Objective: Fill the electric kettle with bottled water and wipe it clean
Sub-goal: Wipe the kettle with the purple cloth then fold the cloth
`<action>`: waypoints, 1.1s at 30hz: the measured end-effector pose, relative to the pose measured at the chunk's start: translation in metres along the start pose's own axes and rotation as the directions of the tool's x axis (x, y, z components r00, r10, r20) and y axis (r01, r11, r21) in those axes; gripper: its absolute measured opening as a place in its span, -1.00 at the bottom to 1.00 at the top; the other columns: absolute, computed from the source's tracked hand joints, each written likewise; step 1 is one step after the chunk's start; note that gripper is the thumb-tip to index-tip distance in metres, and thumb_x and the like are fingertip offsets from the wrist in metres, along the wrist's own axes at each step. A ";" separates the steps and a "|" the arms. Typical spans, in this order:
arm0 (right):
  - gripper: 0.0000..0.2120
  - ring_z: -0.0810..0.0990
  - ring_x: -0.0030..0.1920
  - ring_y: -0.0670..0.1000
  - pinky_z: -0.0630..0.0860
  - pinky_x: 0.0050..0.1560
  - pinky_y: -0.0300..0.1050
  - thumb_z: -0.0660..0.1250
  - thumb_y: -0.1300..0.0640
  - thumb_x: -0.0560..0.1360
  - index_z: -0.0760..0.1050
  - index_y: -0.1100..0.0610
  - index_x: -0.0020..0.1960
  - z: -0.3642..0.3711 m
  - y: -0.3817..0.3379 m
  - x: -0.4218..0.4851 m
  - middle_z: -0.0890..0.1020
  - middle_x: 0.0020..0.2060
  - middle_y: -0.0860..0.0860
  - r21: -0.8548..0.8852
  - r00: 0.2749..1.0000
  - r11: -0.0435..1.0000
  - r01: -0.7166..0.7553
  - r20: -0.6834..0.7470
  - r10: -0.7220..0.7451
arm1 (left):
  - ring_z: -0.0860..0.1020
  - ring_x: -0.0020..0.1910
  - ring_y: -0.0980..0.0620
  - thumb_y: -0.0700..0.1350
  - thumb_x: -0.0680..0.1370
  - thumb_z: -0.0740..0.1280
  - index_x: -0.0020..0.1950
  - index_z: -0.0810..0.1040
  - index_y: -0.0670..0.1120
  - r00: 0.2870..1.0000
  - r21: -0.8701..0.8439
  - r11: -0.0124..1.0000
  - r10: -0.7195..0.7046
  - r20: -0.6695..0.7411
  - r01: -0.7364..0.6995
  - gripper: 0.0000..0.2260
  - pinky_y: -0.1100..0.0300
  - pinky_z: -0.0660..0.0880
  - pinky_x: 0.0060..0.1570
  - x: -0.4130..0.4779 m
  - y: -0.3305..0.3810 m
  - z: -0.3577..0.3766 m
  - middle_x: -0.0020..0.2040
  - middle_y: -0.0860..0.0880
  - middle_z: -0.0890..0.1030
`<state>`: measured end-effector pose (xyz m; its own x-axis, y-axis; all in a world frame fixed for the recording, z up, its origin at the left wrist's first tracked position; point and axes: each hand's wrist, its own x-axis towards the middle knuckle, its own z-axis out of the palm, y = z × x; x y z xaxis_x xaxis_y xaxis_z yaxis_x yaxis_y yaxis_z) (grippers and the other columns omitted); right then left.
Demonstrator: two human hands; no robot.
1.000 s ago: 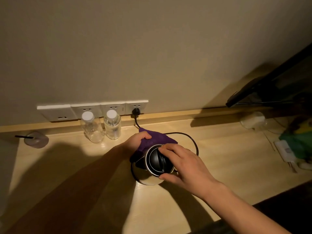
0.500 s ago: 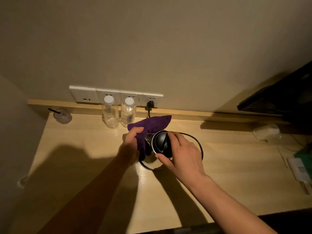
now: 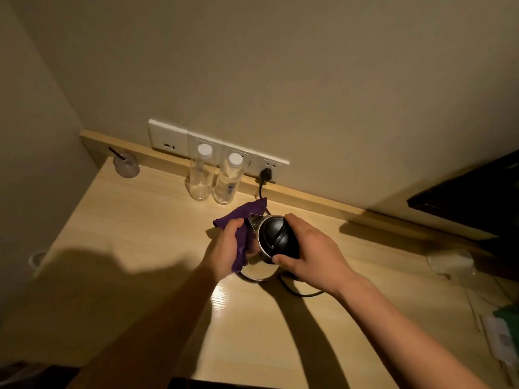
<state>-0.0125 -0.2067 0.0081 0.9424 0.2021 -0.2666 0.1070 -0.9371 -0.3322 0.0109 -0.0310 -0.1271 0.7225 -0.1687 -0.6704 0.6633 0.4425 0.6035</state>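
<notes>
Kettle upright on the wooden desk, roughly mid-desk, just in front of the wall sockets; steel body, black lid closed, spout toward the wall. Right hand wrapped over the lid and handle side, fingers curled round the black top, thumb at the near rim: closed grip on the kettle. Left hand pressing a purple cloth flat against the kettle's left side, fingers closed around the fabric; far corner of the cloth poking out past the spout toward the wall. Two clear bottles with white caps standing side by side against the back ledge, touching or nearly so, behind and left of the kettle; left one looks almost empty, water level in the right one hard to tell. Black plug seated in the rightmost socket, cord dropping to the desk behind the kettle and looping out on the right side under the right wrist. Plastic cup with a dark straw at the far left corner of the desk, well apart from the rest. Crumpled clear plastic near the right edge. Dim light, strong arm shadows across the desk.
</notes>
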 end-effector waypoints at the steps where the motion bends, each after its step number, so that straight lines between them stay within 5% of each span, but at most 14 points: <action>1: -0.27 0.55 0.32 0.07 0.51 0.22 -0.03 0.54 -0.13 0.42 0.22 -0.16 0.45 -0.004 0.004 0.001 0.54 0.38 -0.05 0.053 0.999 0.999 0.009 0.048 -0.011 | 0.70 0.06 -0.17 0.23 0.43 0.37 0.26 0.66 -0.14 0.999 -0.046 0.998 0.032 0.017 -0.031 -0.43 -0.01 0.59 0.06 -0.006 0.001 0.006 0.12 -0.22 0.73; 5: -0.22 0.53 0.37 0.09 0.49 0.30 0.03 0.55 -0.11 0.44 0.24 -0.11 0.54 -0.005 0.011 0.003 0.52 0.43 -0.05 0.067 0.998 0.997 0.032 0.051 -0.036 | 0.63 0.28 -0.28 0.27 0.44 0.31 0.37 0.61 -0.11 0.979 -0.127 0.971 0.196 -0.063 -0.202 -0.37 -0.23 0.51 0.31 -0.034 -0.005 0.033 0.26 -0.25 0.69; 9: -0.25 0.59 0.29 0.13 0.53 0.20 0.04 0.57 -0.18 0.41 0.35 -0.03 0.49 0.000 0.012 0.001 0.61 0.34 -0.01 0.027 0.998 0.998 0.054 -0.030 -0.053 | 0.53 0.30 -0.26 0.38 0.44 0.19 0.43 0.53 -0.08 0.906 0.086 0.938 0.346 -0.245 -0.335 -0.26 -0.26 0.39 0.42 -0.047 -0.023 0.050 0.29 -0.24 0.61; 13: -0.31 0.65 0.16 0.11 0.49 0.00 -0.09 0.55 -0.27 0.38 0.46 0.00 0.38 0.008 0.007 0.000 0.70 0.19 -0.01 -0.001 0.990 1.000 0.027 -0.135 -0.027 | 0.57 0.22 -0.23 0.35 0.57 0.11 0.28 0.59 -0.23 0.892 0.201 0.946 0.309 -0.331 -0.253 -0.30 -0.15 0.47 0.27 -0.039 -0.025 0.045 0.10 -0.17 0.63; 16: -0.35 0.67 0.09 0.09 0.49 -0.09 -0.12 0.50 -0.35 0.38 0.48 0.01 0.29 0.014 0.000 -0.001 0.71 0.11 -0.01 -0.061 0.988 0.998 -0.009 -0.155 0.000 | 0.61 0.08 -0.33 0.21 0.67 0.14 0.12 0.61 -0.24 0.881 0.226 0.934 0.339 -0.331 -0.275 -0.47 -0.28 0.52 0.17 -0.030 -0.022 0.036 -0.01 -0.33 0.64; 20: -0.36 0.66 0.04 0.06 0.61 -0.01 -0.02 0.47 -0.38 0.39 0.52 0.03 0.27 0.002 0.001 0.005 0.69 0.06 -0.02 -0.125 0.997 0.992 -0.007 -0.071 -0.002 | 0.60 0.02 -0.26 0.03 0.73 0.19 -0.07 0.53 -0.01 0.876 0.183 0.938 0.340 -0.342 -0.293 -0.76 -0.17 0.53 0.15 -0.028 -0.021 0.030 -0.12 -0.13 0.60; 24: -0.45 0.59 0.06 -0.08 0.51 0.01 -0.18 0.50 -0.22 0.47 0.52 0.00 0.36 -0.022 0.014 0.027 0.68 0.18 -0.04 0.024 0.988 0.997 0.067 0.136 -0.070 | 0.62 0.10 -0.26 0.17 0.66 0.15 0.09 0.61 -0.11 0.865 0.176 0.921 0.387 -0.321 -0.347 -0.60 -0.08 0.51 0.09 -0.040 -0.027 0.042 -0.02 -0.23 0.65; 27: -0.34 0.61 0.20 -0.05 0.54 0.18 -0.11 0.51 -0.21 0.46 0.44 0.00 0.48 -0.025 0.018 0.031 0.65 0.28 -0.05 0.091 0.976 0.991 0.096 0.186 -0.112 | 0.61 0.11 0.09 0.25 0.53 0.21 0.27 0.59 -0.01 0.786 0.092 0.864 0.490 -0.378 -0.494 -0.53 0.14 0.48 0.12 -0.056 -0.033 0.070 0.09 0.02 0.66; 33: -0.39 0.56 0.08 -0.13 0.46 -0.01 -0.26 0.51 -0.22 0.46 0.49 -0.03 0.43 -0.020 0.025 0.036 0.68 0.21 -0.07 0.078 0.973 0.986 0.146 0.167 -0.157 | 0.58 0.19 -0.13 0.10 0.55 0.20 0.27 0.60 -0.37 0.549 0.296 0.724 0.674 -0.494 -0.623 -0.42 -0.02 0.44 0.29 -0.051 -0.051 0.085 0.15 -0.16 0.64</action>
<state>0.0305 -0.2285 0.0084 0.8477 0.3913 -0.3581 0.2179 -0.8725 -0.4374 -0.0432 -0.1201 -0.0875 0.7476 0.6409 -0.1741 0.0872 0.1650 0.9824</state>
